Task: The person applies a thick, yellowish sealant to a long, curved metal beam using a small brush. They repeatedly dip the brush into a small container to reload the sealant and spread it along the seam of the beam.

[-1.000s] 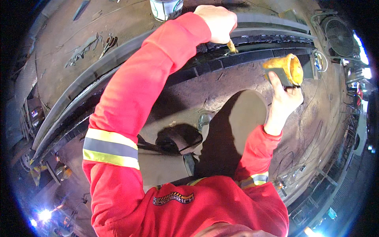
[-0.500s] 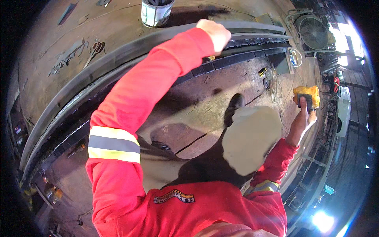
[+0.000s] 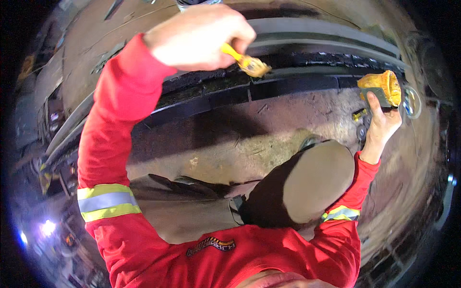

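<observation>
My left hand [image 3: 204,38] is closed round the yellow handle of a small paintbrush [image 3: 254,66]. Its bristles, coated yellowish, point right and down, over a long curved dark strip [image 3: 300,89]. Whether the bristles touch it, I cannot tell. On the right, my right hand [image 3: 384,120] grips an orange-yellow smeared container [image 3: 384,79], tilted with its mouth toward the right. A dark grey piece [image 3: 377,97] lies against the container's side under my thumb.
Grey curved edges [image 3: 326,31] of the long workpiece arc across the floor ahead of me. A white bucket [image 3: 197,4] is cut off at the top. Beyond the right hand lies a pale hose loop [image 3: 413,103]. My bent knee [image 3: 319,182] rises between the arms.
The view has swung. My left hand now appears further left and larger, with the brush plainly visible where only a bit of yellow showed. My right hand and the container appear higher, nearer the workpiece.
</observation>
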`<state>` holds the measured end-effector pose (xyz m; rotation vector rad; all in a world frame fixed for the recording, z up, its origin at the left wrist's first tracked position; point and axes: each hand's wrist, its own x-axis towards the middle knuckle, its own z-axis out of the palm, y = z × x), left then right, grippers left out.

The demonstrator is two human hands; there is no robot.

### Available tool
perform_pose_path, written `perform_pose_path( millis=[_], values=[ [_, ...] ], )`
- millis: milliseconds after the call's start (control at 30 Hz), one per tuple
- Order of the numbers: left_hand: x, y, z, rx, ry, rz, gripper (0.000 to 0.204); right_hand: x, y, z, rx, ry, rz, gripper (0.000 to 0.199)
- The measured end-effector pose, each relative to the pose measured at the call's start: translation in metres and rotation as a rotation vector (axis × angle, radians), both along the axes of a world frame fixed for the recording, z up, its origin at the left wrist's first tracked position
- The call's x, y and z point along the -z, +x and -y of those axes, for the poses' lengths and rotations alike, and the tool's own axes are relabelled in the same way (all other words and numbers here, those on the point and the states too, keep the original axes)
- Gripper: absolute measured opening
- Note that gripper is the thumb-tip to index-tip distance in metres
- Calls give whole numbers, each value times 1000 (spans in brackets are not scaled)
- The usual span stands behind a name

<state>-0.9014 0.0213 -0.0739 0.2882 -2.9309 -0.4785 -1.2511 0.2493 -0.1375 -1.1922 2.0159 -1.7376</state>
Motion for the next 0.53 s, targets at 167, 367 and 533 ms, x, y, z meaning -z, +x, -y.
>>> perform_pose_path(
  millis=[167,367,533],
  values=[
    [9,-33,-45,-271,-82,320,12,26,-49,40,-202,4,17,56],
    [-9,-62,-35,-510,355,171,11,36,-70,79,-399,-20,-76,60],
    [-20,-61,-45,-582,180,521,15,34,-79,96,-609,-67,-269,63]
  ],
)
